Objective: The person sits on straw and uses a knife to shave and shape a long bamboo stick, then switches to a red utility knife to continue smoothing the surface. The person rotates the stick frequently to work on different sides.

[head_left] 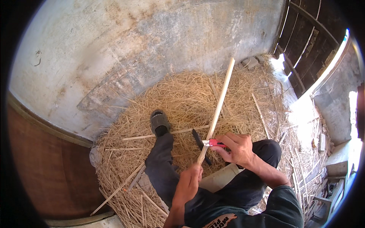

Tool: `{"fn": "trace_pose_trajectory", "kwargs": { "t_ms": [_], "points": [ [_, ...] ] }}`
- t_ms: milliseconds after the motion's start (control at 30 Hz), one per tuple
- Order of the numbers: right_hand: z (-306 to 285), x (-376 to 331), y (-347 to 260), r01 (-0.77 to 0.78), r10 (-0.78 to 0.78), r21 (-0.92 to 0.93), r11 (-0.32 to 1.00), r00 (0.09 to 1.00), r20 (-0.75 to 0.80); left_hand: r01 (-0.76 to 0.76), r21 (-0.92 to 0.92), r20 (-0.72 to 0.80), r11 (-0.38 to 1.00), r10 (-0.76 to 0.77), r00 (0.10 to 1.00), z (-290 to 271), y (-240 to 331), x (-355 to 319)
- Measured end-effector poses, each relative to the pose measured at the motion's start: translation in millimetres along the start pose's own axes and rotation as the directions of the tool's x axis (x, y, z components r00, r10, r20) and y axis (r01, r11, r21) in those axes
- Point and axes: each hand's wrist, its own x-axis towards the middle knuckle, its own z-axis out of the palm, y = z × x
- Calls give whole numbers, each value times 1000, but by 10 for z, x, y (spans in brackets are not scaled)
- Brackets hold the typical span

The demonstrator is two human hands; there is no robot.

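My right hand is closed around a red-handled tool, whose pale metal end meets a long, pale wooden strip. A narrow, dark, blade-like bar crosses the strip at that spot; I cannot tell whether it is part of the tool. My left hand grips the strip's near end. From there the strip slants up and away to the right, its far end towards the wall. A pale, cloth-like piece lies between my legs, below the right hand.
Loose straw-like shavings cover the floor, with several thin strips scattered in them. My shoe rests on the shavings. A stained wall stands ahead, a brown panel at left, and dark wooden boards at far right.
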Motion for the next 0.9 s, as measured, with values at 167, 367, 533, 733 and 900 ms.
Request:
{"fn": "trace_pose_trajectory", "kwargs": {
  "t_ms": [167, 367, 533, 733, 900],
  "points": [
    [-71, 44, 41, 52, -52, -87, 995, 999, 10, 13, 37, -15, 999, -13, 1000, 2, 40, -33],
    [-126, 144, 82, 109, -106, -101, 989, 994, 34, -26, 1, -41, 1000, 26, 999, -1, 43, -77],
    [-149, 317, 141, 131, -131, -52, 990, 991, 1, -17, 14, -36, 1000, 17, 999, -55, 67, -124],
    [-788, 852, 1543, -494, 408, -187, 849, 838, -362, 93, 0, 125, 996, -92, 988, -114, -402, -634],
    [-944, 809, 1360, -524, 484, -105, 845, 834, -265, 407, -205, 58, 890, -404, 913, -411, -336, -670]
  ]
}}
